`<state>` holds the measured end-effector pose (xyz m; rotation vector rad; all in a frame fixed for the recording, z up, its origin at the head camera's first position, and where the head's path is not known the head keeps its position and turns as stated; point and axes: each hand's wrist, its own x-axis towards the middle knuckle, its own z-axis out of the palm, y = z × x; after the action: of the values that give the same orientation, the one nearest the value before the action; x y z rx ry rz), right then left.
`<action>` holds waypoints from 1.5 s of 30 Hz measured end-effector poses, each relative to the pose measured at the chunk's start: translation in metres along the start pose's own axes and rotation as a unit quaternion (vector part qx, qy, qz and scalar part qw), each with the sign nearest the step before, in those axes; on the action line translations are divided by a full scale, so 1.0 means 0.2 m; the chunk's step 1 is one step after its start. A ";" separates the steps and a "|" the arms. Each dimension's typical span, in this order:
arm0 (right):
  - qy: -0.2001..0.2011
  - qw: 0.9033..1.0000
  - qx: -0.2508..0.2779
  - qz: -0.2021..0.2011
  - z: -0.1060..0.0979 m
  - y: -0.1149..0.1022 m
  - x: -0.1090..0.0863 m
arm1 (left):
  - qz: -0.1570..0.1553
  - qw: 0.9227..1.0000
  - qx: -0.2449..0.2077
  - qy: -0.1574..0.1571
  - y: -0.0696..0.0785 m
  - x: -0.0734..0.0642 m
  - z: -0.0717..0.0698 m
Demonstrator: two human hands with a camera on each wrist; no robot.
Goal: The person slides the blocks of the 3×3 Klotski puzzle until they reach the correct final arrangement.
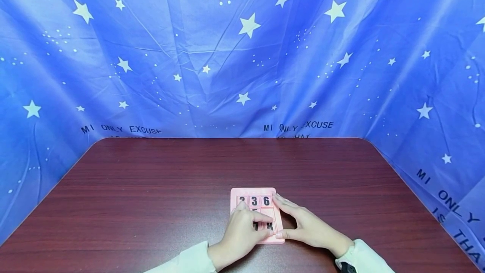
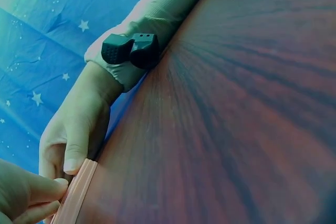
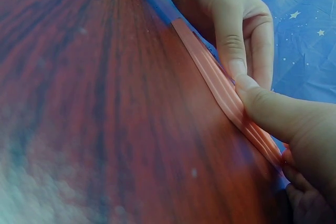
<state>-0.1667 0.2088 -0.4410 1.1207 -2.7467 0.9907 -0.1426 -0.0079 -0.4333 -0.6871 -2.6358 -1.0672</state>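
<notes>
A pink number slide puzzle [image 1: 280, 218] lies on the table near the front, black digits on its tiles. My left hand [image 1: 238, 228] reaches over its left side and covers several tiles. Its thumb and index finger extend across the lower right, around the 8 tile [image 1: 270, 226]. My right hand [image 1: 310, 226] holds the puzzle's right edge, fingers at the top corner and thumb at the bottom corner. In the right wrist view the two thumb tips meet over the ridged pink side [image 3: 215, 85]. The left wrist view shows both hands crowded at the puzzle's edge.
The dark reddish wood table [image 1: 159, 180] spreads around the puzzle and has rounded far corners. A blue curtain [image 1: 212, 54] with white stars and printed words hangs behind and beside it. A black device [image 2: 131, 50] sits on the right sleeve's cuff.
</notes>
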 end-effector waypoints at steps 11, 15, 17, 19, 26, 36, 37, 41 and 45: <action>-0.007 1.000 0.001 0.008 -0.01 0.00 0.00 | -0.008 0.999 -0.025 0.035 -0.05 0.10 -0.01; -0.006 1.000 -0.002 0.008 -0.01 0.00 0.00 | -0.012 0.999 -0.011 0.042 -0.09 0.16 -0.01; -0.004 1.000 -0.002 0.009 0.00 0.00 0.00 | -0.012 0.999 0.003 0.041 -0.10 0.19 0.00; -0.004 1.000 -0.003 0.007 -0.01 0.01 -0.01 | -0.016 0.999 0.012 0.037 -0.10 0.20 0.00; -0.010 1.000 0.005 0.015 -0.01 0.01 0.00 | -0.025 0.999 0.029 0.037 -0.12 0.22 0.01; -0.011 1.000 -0.001 0.012 -0.01 0.01 0.00 | -0.035 0.999 0.027 0.029 -0.11 0.22 0.01; -0.012 1.000 0.000 0.010 -0.01 0.01 0.00 | -0.035 0.999 0.024 0.027 -0.11 0.21 0.01; -0.010 1.000 0.007 0.006 -0.01 0.01 0.00 | -0.034 0.999 0.012 0.016 -0.10 0.19 0.00; -0.007 1.000 0.009 0.005 -0.01 0.01 0.00 | -0.034 0.999 -0.003 0.007 -0.09 0.17 0.00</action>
<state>-0.1675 0.2104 -0.4408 1.1211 -2.7630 1.0144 -0.1811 -0.0079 -0.4318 -0.5934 -2.6616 -1.0944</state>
